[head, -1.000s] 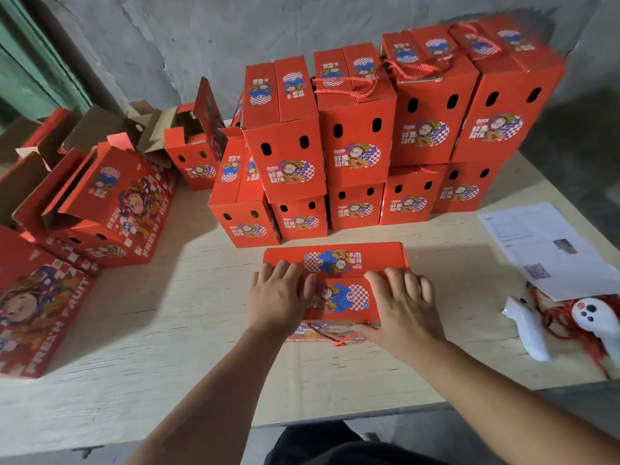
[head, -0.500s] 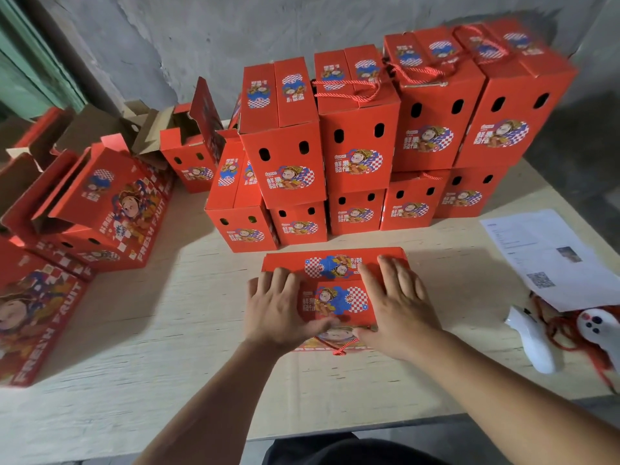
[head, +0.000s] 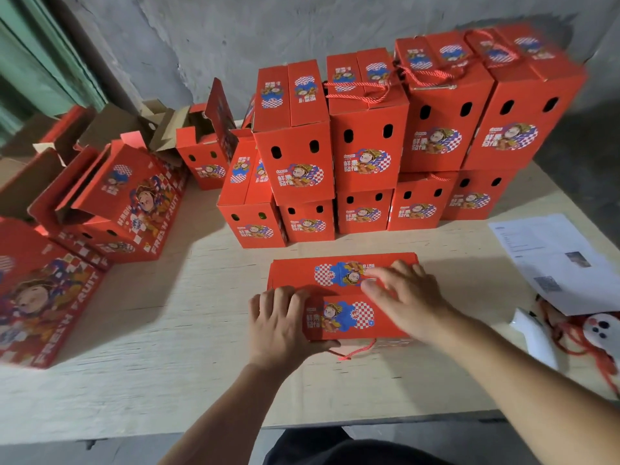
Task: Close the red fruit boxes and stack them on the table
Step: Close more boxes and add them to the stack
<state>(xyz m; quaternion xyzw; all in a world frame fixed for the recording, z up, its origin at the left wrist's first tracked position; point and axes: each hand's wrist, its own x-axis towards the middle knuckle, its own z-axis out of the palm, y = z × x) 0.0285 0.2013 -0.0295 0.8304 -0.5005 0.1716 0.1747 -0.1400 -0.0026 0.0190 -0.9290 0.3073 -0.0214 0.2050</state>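
A pale wooden desk [head: 141, 347] fills most of the frame. Across its upper middle and upper right stands a stack of closed red boxes [head: 369, 156], two tiers high, some with red rope handles lying on top. At the left edge more red boxes [head: 127, 203] lie tipped on their sides, their flaps open; what is inside them cannot be made out. In the upper left one box [head: 201, 152] stands upright with its lid flaps raised. Low in the centre sits the red fruit box [head: 339, 286] being worked on, its top flaps folded down; a red cord [head: 355, 352] pokes out at its near edge. The left hand [head: 281, 325] grips the box's near left corner, thumb curled under the edge. The right hand [head: 407, 297] lies spread on the top flaps, fingers straight and blurred. At the right edge lies a printed sheet [head: 553, 260], with a white controller [head: 536, 333] just below it.
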